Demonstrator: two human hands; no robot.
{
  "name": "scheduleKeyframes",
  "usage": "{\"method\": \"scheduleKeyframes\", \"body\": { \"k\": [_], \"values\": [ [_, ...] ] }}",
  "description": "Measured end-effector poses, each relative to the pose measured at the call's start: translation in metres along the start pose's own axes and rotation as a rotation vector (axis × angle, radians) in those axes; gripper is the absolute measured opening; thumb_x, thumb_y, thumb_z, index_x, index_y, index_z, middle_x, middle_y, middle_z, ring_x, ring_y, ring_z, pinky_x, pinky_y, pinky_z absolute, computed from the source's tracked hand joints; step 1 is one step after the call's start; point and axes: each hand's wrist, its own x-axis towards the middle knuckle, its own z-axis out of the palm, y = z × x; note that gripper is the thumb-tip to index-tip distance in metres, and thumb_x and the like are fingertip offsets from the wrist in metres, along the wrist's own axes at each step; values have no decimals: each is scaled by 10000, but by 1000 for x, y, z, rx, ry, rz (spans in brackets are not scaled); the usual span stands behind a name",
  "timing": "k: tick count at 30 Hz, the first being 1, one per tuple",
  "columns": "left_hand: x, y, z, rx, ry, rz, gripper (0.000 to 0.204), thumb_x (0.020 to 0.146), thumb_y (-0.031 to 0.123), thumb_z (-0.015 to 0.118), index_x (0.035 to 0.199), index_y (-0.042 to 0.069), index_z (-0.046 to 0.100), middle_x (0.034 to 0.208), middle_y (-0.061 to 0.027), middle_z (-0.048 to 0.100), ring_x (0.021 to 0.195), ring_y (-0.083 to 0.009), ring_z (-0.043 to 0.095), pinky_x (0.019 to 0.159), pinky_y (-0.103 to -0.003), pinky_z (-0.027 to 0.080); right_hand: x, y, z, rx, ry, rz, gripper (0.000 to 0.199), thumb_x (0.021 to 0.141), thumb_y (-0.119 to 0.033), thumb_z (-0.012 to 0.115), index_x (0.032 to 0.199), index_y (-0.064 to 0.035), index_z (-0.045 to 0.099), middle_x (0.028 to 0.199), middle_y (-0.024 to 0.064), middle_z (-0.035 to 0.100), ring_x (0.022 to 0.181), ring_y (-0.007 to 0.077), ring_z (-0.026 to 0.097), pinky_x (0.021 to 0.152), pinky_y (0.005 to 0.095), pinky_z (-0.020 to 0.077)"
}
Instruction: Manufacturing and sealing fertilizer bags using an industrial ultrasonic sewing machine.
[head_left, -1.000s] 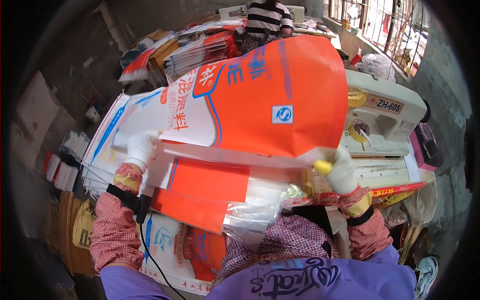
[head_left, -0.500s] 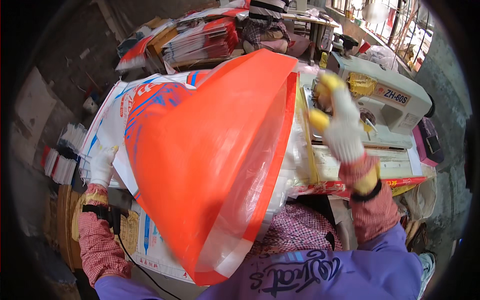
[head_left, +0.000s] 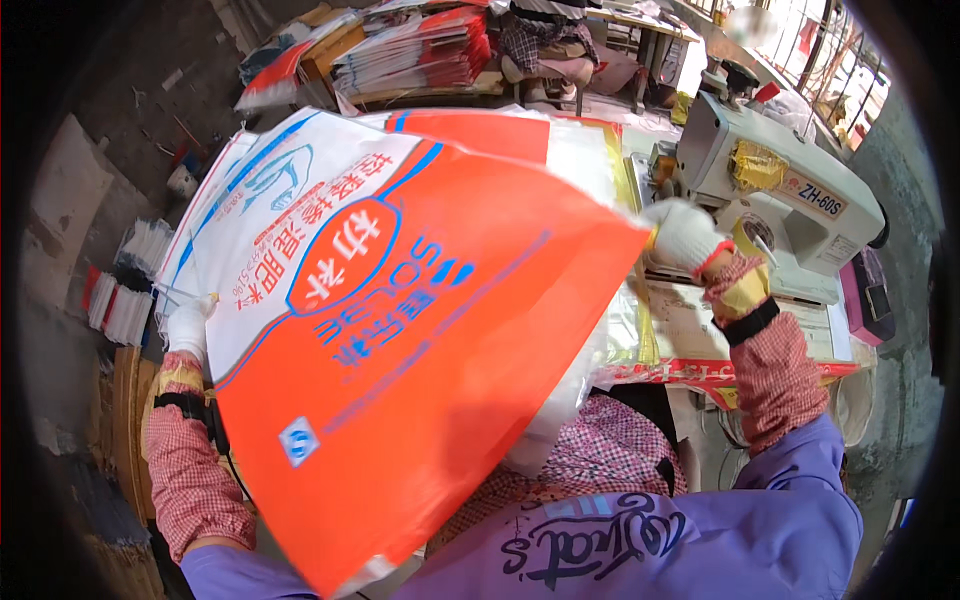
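A large woven sack point(head_left: 470, 330), orange-red and white with blue print, is spread across my lap and the work table. My right hand point(head_left: 685, 238), in a white glove with yellow fingertips, grips its right corner beside the sewing machine. At the sack's left edge is my left hand point(head_left: 188, 330), gloved alike, its fingers closed on that edge and partly hidden. The sack's lower corner hangs toward me over my lap. Under it, more sacks and a clear plastic liner point(head_left: 595, 345) show at the right.
A white industrial sewing machine point(head_left: 780, 190) stands at the right on its table. Behind are stacked orange and white sacks point(head_left: 415, 55) and a seated person point(head_left: 548, 50). A pink and black box point(head_left: 866, 295) sits right of the machine. Bundles point(head_left: 125, 305) lie at the left.
My right hand has come down from beside the machine and taken hold of the sack's corner. The raised, folded sack has flattened out, its printed face now showing. My left hand stays at the left edge.
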Motion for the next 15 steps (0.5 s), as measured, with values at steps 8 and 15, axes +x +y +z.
{"method": "scheduleKeyframes", "body": {
  "k": [8,15],
  "values": [
    [-34,-45,22,-960,-107,95,523,910,372,465,1243,-31,458,1198,-94,517,1074,-165,483,900,-282,397,-9,8,-37,853,-203,-582,565,829,-305,609,1329,-128,414,1110,122,595,989,184,560,859,286,428],
    [-250,84,15,-1690,-367,-296,564,930,454,392,1272,6,405,1222,-104,495,1102,-193,493,922,-333,421,-12,-48,-13,580,-334,-407,478,853,-280,589,1295,-143,473,887,61,609,721,114,517,692,247,441]
  ]
}}
